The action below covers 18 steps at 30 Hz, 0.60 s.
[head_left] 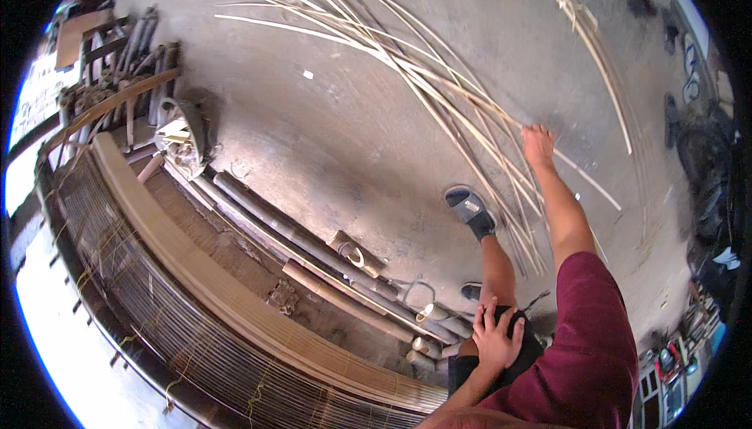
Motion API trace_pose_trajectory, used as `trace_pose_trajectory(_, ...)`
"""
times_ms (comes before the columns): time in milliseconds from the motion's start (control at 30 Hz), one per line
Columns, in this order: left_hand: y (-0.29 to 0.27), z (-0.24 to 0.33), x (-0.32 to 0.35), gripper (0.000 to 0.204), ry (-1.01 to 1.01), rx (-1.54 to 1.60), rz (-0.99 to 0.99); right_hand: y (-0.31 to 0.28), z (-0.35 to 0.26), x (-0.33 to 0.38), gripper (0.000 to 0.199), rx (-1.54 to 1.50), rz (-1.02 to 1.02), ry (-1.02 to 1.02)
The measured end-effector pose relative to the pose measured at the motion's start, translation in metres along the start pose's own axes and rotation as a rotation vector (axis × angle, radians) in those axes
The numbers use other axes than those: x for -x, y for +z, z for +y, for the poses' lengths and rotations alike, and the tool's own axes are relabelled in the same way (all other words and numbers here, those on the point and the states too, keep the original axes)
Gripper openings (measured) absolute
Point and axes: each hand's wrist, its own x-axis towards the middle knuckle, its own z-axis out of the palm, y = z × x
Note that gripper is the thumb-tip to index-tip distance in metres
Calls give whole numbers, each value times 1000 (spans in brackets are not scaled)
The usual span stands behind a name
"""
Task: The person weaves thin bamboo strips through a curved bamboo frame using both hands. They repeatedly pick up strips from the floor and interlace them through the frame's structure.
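Observation:
Long, pale, thin strips, apparently split bamboo or cane (407, 63), lie crossed in a loose fan on the floor ahead of me. My right hand (538, 145) reaches out to the near end of the fan, with its fingers closed around one strip (587, 176) that sticks out past it to the right. My left hand (497, 339) lies flat on my knee, fingers spread, holding nothing. My sandalled foot (470, 208) stands beside the strips' near ends.
A tied bundle of strips (599, 53) lies on the right. At lower left stretches a loom-like frame with threads (219, 343), with thick poles (345, 300) alongside. A rounded tray (196, 127) stands near stacked rolls (141, 37). Dark clutter (701, 170) lines the right edge.

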Motion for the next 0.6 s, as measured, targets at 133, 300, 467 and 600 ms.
trace_pose_trajectory(133,12,-27,27,39,48,67,-67,-100,0,49,21,-404,254,-44)
trace_pose_trajectory(300,11,-72,52,48,-14,731,-96,-292,-37,134,24,-526,260,-100)
trace_pose_trajectory(467,-78,-90,100,46,-145,576,214,-400,-97,179,24,-815,453,-344)
trace_pose_trajectory(600,-168,-104,121,42,-139,531,468,-493,-227,205,22,-1079,531,-455)
